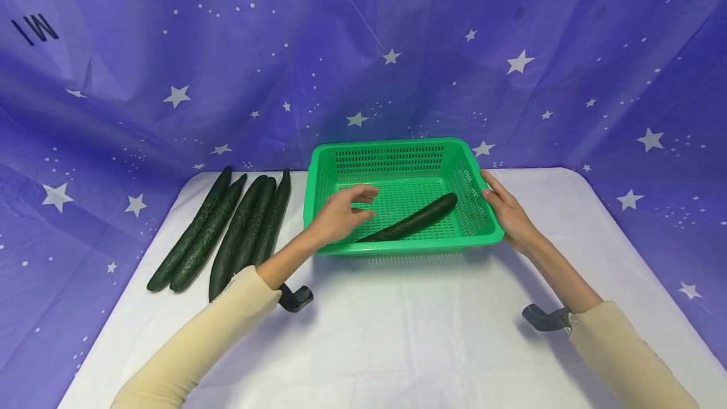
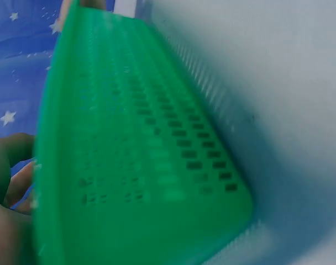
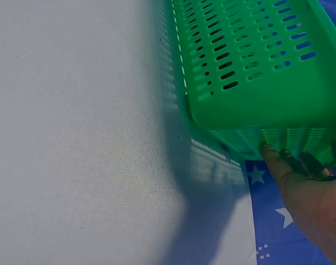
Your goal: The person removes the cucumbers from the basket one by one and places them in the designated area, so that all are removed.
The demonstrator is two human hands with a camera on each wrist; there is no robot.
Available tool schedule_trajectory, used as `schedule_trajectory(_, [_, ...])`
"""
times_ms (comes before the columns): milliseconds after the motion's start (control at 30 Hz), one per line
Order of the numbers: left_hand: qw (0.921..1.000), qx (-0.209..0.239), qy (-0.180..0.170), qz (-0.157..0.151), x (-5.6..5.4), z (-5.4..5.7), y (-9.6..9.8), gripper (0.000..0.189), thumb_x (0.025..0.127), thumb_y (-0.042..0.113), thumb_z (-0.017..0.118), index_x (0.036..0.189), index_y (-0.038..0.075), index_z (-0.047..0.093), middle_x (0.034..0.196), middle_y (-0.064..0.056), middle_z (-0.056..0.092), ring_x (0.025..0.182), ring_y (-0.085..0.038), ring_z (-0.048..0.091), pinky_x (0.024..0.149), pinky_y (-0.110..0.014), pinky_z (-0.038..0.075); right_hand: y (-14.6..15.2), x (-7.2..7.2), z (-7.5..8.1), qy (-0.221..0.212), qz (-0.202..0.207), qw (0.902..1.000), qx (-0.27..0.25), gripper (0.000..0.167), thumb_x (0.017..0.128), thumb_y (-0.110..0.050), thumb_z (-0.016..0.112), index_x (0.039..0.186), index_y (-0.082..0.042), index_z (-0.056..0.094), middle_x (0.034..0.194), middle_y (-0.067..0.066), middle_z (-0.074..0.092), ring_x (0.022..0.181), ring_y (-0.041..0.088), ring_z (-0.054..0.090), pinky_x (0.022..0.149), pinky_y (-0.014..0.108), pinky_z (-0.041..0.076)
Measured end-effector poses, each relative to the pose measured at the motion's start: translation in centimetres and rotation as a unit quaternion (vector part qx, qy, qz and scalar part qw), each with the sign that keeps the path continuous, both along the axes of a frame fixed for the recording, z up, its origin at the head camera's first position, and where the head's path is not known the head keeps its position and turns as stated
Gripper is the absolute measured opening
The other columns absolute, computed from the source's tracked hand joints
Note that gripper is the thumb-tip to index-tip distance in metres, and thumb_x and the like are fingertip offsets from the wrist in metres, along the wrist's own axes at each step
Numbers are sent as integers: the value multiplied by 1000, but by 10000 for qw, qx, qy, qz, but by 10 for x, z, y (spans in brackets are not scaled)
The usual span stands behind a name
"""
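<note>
A green plastic basket [image 1: 397,246] with slotted walls is at the middle of the table. One dark green cucumber [image 1: 420,218] lies slantwise inside it, its left end partly hidden by the front rim. Over the left part of the basket is my left hand [image 1: 341,212], its fingers loosely bent and holding nothing; in the left wrist view the basket wall [image 2: 129,165] partly hides the fingers. My right hand [image 1: 508,210] grips the basket's right rim. In the right wrist view, the fingers [image 3: 276,163] reach under the rim against the end wall.
Several more cucumbers [image 1: 199,238] lie side by side on the white table [image 1: 397,333], left of the basket. A purple curtain [image 1: 255,49] with white stars hangs behind. Dark wrist mounts [image 1: 298,298] project from both sleeves.
</note>
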State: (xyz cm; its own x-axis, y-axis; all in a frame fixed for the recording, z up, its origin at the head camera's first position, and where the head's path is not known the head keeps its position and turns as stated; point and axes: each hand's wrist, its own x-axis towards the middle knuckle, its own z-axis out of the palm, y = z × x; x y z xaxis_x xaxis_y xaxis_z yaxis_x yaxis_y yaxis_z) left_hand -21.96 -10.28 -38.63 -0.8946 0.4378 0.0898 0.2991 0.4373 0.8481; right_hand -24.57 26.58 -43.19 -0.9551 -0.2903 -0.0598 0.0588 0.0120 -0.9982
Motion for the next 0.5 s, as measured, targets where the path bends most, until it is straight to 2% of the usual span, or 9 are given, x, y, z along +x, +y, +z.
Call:
schedule_trajectory(267, [9960, -425, -511, -605, -16, -16, 35, 55, 96, 6, 67, 148, 5, 47, 145, -13, 51, 132, -33, 48, 101, -41, 46, 0, 0, -1, -8, 0, 10000, -80, 64, 110, -34, 37, 162, -25, 2, 163, 22, 9, 114, 16, 55, 85, 26, 53])
schedule_trajectory(500, [9862, -1068, -882, -907, -29, -25, 58, 64, 97, 7, 66, 155, 12, 38, 151, -9, 46, 136, -30, 45, 104, -41, 44, 1, 0, -1, -17, -3, 9999, -120, 64, 109, -34, 38, 162, -27, 3, 163, 20, 9, 113, 15, 56, 85, 25, 53])
